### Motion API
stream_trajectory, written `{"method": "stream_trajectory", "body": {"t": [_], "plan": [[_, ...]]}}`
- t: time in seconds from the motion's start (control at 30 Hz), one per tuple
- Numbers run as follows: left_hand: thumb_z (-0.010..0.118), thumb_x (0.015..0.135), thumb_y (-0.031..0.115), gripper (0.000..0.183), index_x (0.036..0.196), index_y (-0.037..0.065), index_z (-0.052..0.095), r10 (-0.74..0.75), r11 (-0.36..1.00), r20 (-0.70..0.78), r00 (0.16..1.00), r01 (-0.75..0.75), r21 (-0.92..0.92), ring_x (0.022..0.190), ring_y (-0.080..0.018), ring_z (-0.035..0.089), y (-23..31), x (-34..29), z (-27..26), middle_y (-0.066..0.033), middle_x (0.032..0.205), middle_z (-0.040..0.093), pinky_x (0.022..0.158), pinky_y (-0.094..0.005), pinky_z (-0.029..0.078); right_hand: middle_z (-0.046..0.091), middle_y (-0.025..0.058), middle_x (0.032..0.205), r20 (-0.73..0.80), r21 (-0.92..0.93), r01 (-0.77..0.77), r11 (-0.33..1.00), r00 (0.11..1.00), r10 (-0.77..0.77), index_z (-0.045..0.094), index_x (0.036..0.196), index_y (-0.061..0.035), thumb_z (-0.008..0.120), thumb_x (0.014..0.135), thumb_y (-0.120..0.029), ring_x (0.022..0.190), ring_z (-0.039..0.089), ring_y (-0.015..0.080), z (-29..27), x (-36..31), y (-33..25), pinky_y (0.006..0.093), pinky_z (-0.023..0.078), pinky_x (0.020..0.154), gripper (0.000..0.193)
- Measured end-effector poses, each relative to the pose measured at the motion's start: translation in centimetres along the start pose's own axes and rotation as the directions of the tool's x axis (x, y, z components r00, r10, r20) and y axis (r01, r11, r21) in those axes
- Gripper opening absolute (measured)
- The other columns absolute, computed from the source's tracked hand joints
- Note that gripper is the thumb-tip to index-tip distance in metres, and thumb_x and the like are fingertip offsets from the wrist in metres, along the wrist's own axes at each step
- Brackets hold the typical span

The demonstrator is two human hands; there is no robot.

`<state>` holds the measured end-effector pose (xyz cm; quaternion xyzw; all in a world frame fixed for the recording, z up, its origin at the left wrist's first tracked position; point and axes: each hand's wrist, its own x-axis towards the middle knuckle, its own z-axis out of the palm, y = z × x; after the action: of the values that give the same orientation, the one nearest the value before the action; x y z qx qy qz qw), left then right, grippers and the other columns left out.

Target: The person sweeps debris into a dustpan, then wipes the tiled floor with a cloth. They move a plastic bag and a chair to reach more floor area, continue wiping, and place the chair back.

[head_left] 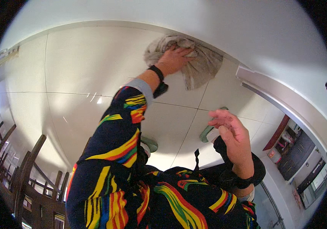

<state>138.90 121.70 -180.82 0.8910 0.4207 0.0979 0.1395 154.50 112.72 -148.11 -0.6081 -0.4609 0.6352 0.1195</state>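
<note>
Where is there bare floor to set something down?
The widest patch is the floor between the wall, the left arm and the chairs. A smaller one lies between the cloth and the shoes. It's crowded among the chairs, and at the wall where the left hand rests on the cloth.

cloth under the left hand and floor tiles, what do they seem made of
The cloth looks like soft, matte fabric, perhaps terry, from its limp folds. The floor tiles look like glossy ceramic or polished stone, with bright reflections and thin joints.
</note>
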Motion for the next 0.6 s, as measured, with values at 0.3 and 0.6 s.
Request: {"method": "stream_trajectory", "body": {"t": [0.3,0.6], "plan": [[0.043,0.095,0.041,0.044,0.138,0.032,0.043,-0.448,0.863,-0.115,0.887,0.462,0.205,0.131,-0.028,0.039,-16.7,-16.2,-4.8,-0.0088,0.145,0.038,0.106,-0.0541,0.028,0.06,0.0084,0.118,-0.108,-0.183,0.014,0.983,0.994,-0.035,0.051,0.123,-0.001,0.049,0.092,-0.007,0.101,0.059,0.0161,-1.8,-1.2,-2.1,0.0284,0.043,0.091,0.032],[0.034,0.095,0.053,0.056,0.138,0.019,0.043,-0.785,0.473,-0.171,0.595,0.755,0.455,0.141,-0.0387,0.015,-15.7,-20.5,-4.0,-0.014,0.154,0.019,0.108,-0.0624,0.013,0.06,0.0093,0.119,-0.115,-0.19,0.063,0.98,0.99,-0.086,0.05,0.125,-0.0002,0.051,0.094,-0.013,0.102,0.059,0.0173,-4.3,-2.9,0.0,0.0307,0.043,0.093,0.034]]}}
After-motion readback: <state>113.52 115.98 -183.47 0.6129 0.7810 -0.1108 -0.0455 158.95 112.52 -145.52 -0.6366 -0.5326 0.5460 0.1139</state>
